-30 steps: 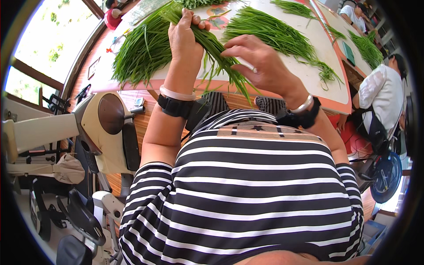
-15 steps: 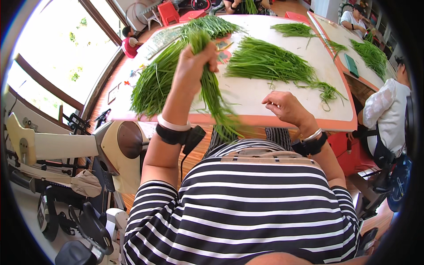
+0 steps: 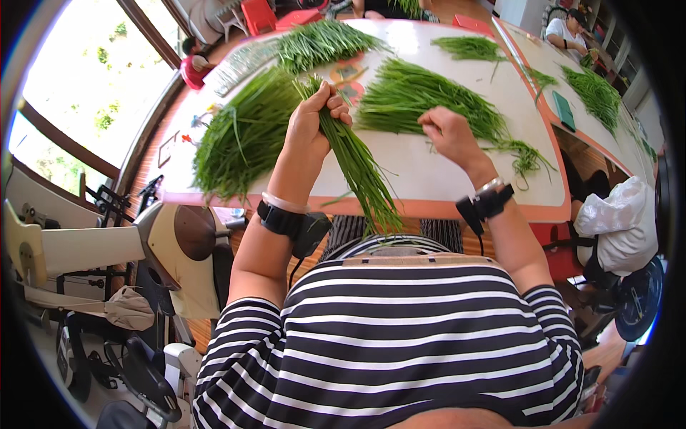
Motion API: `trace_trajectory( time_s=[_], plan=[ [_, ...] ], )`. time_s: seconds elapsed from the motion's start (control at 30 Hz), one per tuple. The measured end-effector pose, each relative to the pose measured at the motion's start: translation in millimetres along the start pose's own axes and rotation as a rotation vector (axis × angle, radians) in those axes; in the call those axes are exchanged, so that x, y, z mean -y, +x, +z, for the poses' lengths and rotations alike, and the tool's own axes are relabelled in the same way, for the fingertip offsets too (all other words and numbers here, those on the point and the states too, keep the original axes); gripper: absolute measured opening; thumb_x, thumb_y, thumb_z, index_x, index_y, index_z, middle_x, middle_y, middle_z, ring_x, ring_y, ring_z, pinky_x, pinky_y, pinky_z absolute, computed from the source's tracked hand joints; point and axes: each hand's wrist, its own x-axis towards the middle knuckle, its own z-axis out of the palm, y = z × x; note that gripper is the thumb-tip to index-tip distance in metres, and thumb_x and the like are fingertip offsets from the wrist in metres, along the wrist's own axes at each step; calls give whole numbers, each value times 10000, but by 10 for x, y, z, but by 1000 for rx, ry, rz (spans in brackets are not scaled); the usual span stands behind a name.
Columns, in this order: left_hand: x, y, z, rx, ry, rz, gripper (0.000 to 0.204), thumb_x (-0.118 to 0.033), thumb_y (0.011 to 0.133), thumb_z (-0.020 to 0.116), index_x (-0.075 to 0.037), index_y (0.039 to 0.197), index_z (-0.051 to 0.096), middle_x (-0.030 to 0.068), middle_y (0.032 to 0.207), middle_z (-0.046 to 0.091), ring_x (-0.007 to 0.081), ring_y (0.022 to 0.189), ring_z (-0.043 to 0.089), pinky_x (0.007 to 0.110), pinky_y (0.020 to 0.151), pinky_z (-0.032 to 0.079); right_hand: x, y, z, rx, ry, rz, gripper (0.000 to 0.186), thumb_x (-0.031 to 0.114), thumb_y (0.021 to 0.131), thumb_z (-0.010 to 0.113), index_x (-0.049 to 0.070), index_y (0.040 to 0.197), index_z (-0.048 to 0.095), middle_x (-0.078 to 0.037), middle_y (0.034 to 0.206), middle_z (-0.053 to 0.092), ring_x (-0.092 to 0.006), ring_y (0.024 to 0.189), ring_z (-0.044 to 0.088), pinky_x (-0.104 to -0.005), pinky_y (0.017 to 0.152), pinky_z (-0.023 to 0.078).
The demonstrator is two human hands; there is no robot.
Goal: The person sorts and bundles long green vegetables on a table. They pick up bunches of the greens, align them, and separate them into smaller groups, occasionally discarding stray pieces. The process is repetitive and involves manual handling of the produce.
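My left hand point(image 3: 309, 123) is wrapped round a bunch of green chives point(image 3: 356, 163), held above the table's near edge. The cut ends stick up past my thumb, and the long leaves hang down to the right, toward my lap. My right hand point(image 3: 451, 140) is raised with curled fingers at the near edge of a wide pile of chives point(image 3: 421, 94); whether it pinches a leaf cannot be made out. A larger heap of chives point(image 3: 241, 139) lies to the left of my left hand.
The white table point(image 3: 421, 175) has a pinkish edge. More chives point(image 3: 325, 44) lie at the back, with a small loose tangle point(image 3: 527, 156) at right. People sit at a second table point(image 3: 543, 79) bearing chives and a green case point(image 3: 564, 109). Exercise equipment point(image 3: 182, 243) stands at my left.
The chive bunch, blurred before, has turned so its stem ends point up. My right hand has moved up and forward, closer to the middle pile.
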Motion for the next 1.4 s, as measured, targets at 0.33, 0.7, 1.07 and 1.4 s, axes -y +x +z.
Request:
trace_trajectory(
  time_s=[0.33, 0.7, 1.07, 1.4],
  plan=[
    [384, 520, -600, -302, -32, -25, 190, -240, 997, 510, -74, 905, 494, -3, 702, 457, 121, 578, 440, 285, 572, 453, -251, 486, 475, 30, -197, -43, 133, 138, 817, 657, 37, 898, 626, -113, 812, 583, -300, 791, 588, -383, 701, 478],
    [420, 772, -681, -227, 72, -60, 189, -244, 962, 583, -61, 963, 533, -30, 672, 426, 81, 565, 427, 235, 534, 428, -293, 666, 494, -194, -179, 40, 103, 155, 812, 684, 69, 822, 629, -81, 826, 610, -284, 819, 595, -384, 703, 488],
    [526, 718, -549, -151, 382, 28, 221, -150, 899, 646, -27, 1079, 607, -3, 684, 497, 108, 572, 493, 282, 551, 452, 25, 602, 647, -192, -64, -26, 89, 112, 781, 705, 77, 818, 632, -47, 785, 644, -251, 761, 590, -352, 675, 490],
    [538, 670, -557, -130, 413, 79, 174, -165, 907, 648, -44, 1030, 626, 5, 773, 560, 106, 643, 536, 277, 587, 476, 7, 555, 646, -19, -98, -113, 115, 131, 764, 722, 98, 821, 629, -35, 782, 637, -242, 745, 592, -362, 658, 430]
  ],
)
